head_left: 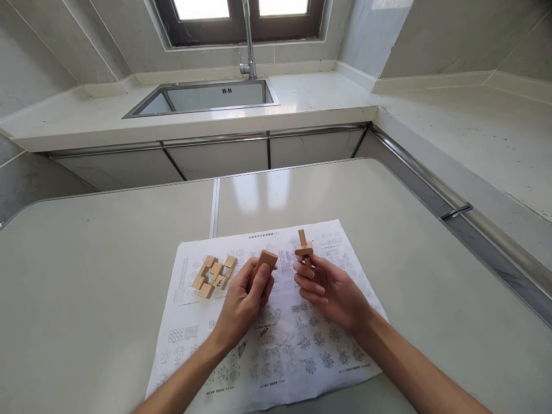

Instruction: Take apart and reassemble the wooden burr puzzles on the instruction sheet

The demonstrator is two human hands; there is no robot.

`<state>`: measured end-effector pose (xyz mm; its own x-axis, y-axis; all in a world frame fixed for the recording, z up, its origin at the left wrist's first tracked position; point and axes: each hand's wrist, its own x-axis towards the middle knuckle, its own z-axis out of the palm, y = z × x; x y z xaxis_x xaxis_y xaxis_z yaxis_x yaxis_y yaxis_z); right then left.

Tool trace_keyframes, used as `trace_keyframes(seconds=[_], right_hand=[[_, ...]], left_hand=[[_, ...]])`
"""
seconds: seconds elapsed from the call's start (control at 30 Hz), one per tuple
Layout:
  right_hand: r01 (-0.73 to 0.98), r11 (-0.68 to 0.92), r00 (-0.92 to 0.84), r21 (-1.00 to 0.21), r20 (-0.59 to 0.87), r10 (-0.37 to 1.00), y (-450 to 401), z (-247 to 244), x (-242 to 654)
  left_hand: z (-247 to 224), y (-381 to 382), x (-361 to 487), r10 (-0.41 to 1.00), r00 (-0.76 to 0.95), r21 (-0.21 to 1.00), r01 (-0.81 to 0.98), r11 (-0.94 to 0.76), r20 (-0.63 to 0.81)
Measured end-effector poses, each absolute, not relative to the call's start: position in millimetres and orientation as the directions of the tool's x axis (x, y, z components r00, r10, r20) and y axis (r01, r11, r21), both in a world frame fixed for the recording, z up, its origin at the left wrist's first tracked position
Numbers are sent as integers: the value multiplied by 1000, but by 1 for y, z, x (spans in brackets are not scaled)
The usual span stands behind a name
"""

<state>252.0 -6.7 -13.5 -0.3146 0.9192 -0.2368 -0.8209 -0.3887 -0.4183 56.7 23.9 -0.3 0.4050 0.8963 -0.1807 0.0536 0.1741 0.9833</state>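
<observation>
Holding a block (268, 259) with my left, a wooden cross (303, 248) with my right

Taking the middle of the printed sheet (278, 310) as my clock's centre, I read across the desk (107, 276) from the left. Flat on the sheet at ten o'clock lies a cluster of notched pieces (217, 275), pale wood, set close together; one carries a dark mark like a 3. Beyond the desk's far edge, just short of twelve, is a steel sink (215, 99), with its tap (248, 63) at twelve. My left fingers (269, 286) are wrapped closed around the block near twelve o'clock, thumb laid along it, its far end poking out toward one; how much my palm hides I cannot tell. Toward one o'clock, apart from the block, my right fingers (308, 283) pinch the lower end of the wooden cross against the thumb, the rest half curled. It stands nearly upright, a short bar crossing a thin stick; how they join I cannot make out. At two o'clock a metal rail (425, 174) runs past the desk.
</observation>
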Motion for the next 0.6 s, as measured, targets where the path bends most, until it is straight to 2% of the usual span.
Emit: trace_keyframes(seconds=[0.23, 0.43, 0.6], right_hand=[[-835, -376, -331, -402, -179, 927, -6, -11, 253], [-744, -356, -298, -565, -195, 934, -9, -7, 250], [-659, -386, -339, -645, -203, 919, -13, -8, 245]], left_hand=[[1, 23, 58, 896, 408, 985, 64, 162, -174], [3, 23, 58, 897, 406, 985, 83, 153, -174], [3, 23, 58, 905, 385, 984, 75, 163, -180]])
